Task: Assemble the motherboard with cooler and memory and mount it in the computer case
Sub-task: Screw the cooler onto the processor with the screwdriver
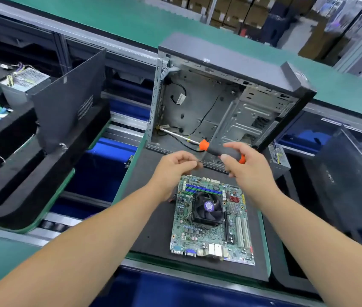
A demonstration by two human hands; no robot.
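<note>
While the right hand grips the screwdriver and the left hand curls on something unseen, keep the shaft clear of the open case; the cooler-fitted motherboard lies on the mat below.

Right hand grips screwdriver by its orange-black handle, shaft pointing left into the open case. Left hand curled just beside it, maybe pinching something small, too blurred to tell. Motherboard with cooler fan lies flat on the black mat below.
</note>
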